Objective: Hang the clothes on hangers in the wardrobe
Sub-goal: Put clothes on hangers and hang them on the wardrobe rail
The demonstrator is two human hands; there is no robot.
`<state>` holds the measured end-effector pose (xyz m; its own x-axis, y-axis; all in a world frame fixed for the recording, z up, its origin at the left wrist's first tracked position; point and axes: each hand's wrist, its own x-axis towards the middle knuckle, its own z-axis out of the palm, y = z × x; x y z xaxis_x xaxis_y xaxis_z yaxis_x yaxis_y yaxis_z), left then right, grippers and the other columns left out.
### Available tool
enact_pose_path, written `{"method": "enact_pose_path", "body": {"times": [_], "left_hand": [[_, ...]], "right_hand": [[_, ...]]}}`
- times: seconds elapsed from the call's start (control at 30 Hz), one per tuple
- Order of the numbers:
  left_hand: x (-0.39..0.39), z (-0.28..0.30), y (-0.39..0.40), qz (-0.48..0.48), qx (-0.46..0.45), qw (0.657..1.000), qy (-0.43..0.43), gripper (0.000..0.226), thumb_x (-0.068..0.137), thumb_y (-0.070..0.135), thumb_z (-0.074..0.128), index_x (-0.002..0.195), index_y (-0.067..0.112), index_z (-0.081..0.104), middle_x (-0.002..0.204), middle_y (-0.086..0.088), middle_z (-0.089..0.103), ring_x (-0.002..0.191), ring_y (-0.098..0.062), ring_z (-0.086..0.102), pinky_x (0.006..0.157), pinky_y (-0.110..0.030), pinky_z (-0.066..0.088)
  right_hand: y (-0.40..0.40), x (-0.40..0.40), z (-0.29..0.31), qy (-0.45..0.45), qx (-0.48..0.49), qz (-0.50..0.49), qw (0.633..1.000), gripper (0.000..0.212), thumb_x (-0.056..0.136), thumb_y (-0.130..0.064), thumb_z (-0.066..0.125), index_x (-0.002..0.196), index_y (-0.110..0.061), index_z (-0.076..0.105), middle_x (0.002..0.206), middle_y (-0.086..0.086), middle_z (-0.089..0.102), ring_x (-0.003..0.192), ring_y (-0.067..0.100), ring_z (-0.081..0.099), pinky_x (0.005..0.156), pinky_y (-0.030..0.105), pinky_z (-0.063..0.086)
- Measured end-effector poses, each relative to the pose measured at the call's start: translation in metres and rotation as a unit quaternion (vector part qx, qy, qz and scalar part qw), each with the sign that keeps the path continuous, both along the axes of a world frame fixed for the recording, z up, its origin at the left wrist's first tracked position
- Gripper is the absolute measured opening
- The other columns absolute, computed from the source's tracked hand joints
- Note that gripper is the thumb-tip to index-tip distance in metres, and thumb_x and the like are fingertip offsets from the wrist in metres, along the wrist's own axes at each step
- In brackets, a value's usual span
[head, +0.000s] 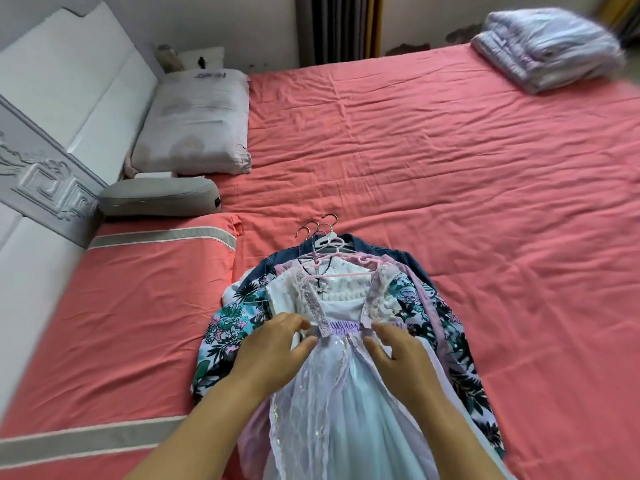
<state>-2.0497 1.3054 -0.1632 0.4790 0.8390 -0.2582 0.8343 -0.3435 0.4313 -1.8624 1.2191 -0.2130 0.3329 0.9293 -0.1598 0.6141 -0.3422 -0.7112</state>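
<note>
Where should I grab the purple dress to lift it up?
Probably by the pink hanger in the dress, reaching from above at its hook end. The hook points away up the bed and is bare there, so the dress hangs straight.

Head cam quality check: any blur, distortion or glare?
Head view: motion blur smears the folded bedding at top right; wide-angle bending curves the headboard and frame edges; centre is sharp on the dress and both hands; lighting soft and even, no glare.
</note>
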Motion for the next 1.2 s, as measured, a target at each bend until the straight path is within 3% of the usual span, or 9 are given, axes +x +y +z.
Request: {"method": "enact_pose_path", "body": {"times": [0.13,0.3,0.47,0.63,0.83,0.97,1.0,1.1,1.2], "left_hand": [[-0.032,0.021,-0.032,-0.071,0.013,0.997,-0.016,0.03,0.092,0.046,0.051,0.115,0.028,0.056,0.111,0.012,0.059,0.094,-0.008,0.058,0.082,-0.028,0.047],[-0.084,0.044,-0.079,-0.185,0.02,0.981,-0.044,0.038,0.09,0.05,0.052,0.123,0.031,0.054,0.112,0.014,0.062,0.094,-0.002,0.06,0.086,-0.026,0.046],[-0.122,0.06,-0.136,-0.306,-0.014,0.951,-0.051,0.035,0.09,0.046,0.054,0.123,0.035,0.053,0.099,0.014,0.063,0.089,-0.005,0.061,0.081,-0.029,0.05],[-0.137,0.073,-0.205,-0.438,-0.009,0.897,-0.059,0.031,0.09,0.045,0.052,0.121,0.039,0.052,0.094,0.015,0.063,0.092,-0.003,0.059,0.079,-0.022,0.045],[-0.134,0.109,-0.326,-0.593,-0.007,0.798,-0.113,0.029,0.09,0.045,0.052,0.119,0.04,0.053,0.085,0.02,0.056,0.09,-0.002,0.059,0.078,-0.02,0.041],[-0.144,0.132,-0.41,-0.69,-0.016,0.705,-0.167,0.046,0.079,0.06,0.039,0.117,0.039,0.056,0.075,0.025,0.05,0.083,-0.001,0.058,0.076,-0.021,0.043],[-0.149,0.136,-0.437,-0.722,-0.017,0.671,-0.169,0.051,0.077,0.062,0.035,0.117,0.039,0.055,0.077,0.026,0.051,0.084,-0.001,0.058,0.076,-0.02,0.044],[-0.167,0.145,-0.51,-0.791,-0.01,0.591,-0.155,0.034,0.089,0.054,0.044,0.121,0.044,0.048,0.093,0.025,0.057,0.09,0.0,0.059,0.08,-0.021,0.045],[-0.191,0.153,-0.575,-0.839,-0.009,0.522,-0.153,0.033,0.091,0.052,0.044,0.123,0.045,0.046,0.098,0.026,0.057,0.092,0.001,0.059,0.079,-0.019,0.045]], "right_hand": [[-0.062,-0.045,0.044,-0.013,0.042,-0.074,0.996,0.031,0.091,-0.022,0.06,0.119,-0.009,0.063,0.113,0.004,0.067,0.104,0.018,0.061,0.083,0.025,0.043],[-0.152,-0.123,0.09,-0.038,0.058,-0.185,0.98,0.052,0.082,-0.042,0.043,0.121,-0.013,0.061,0.115,0.001,0.065,0.106,0.014,0.059,0.086,0.02,0.04],[-0.249,-0.208,0.125,-0.067,0.061,-0.303,0.949,0.055,0.08,-0.043,0.044,0.124,-0.014,0.06,0.116,-0.001,0.064,0.109,0.012,0.057,0.088,0.016,0.038],[-0.34,-0.273,0.154,-0.096,0.062,-0.42,0.9,0.044,0.085,-0.039,0.052,0.123,-0.02,0.06,0.11,-0.006,0.064,0.101,0.006,0.058,0.083,0.012,0.039],[-0.453,-0.354,0.183,-0.143,0.076,-0.565,0.809,0.049,0.079,-0.043,0.05,0.12,-0.019,0.064,0.101,-0.006,0.067,0.099,-0.005,0.054,0.079,0.001,0.036],[-0.521,-0.409,0.195,-0.156,0.084,-0.652,0.737,0.031,0.088,-0.026,0.063,0.118,-0.019,0.064,0.099,-0.01,0.064,0.093,-0.023,0.051,0.075,0.0,0.037],[-0.541,-0.427,0.197,-0.162,0.075,-0.68,0.711,0.031,0.088,-0.027,0.063,0.118,-0.021,0.064,0.098,-0.011,0.064,0.093,-0.022,0.052,0.074,0.002,0.038],[-0.596,-0.483,0.199,-0.167,0.044,-0.759,0.628,0.038,0.086,-0.039,0.058,0.121,-0.025,0.062,0.099,-0.015,0.063,0.094,-0.005,0.058,0.08,0.008,0.041],[-0.644,-0.537,0.2,-0.14,0.012,-0.819,0.556,0.034,0.09,-0.034,0.059,0.124,-0.028,0.059,0.102,-0.015,0.062,0.097,-0.001,0.058,0.087,0.018,0.044]]}}
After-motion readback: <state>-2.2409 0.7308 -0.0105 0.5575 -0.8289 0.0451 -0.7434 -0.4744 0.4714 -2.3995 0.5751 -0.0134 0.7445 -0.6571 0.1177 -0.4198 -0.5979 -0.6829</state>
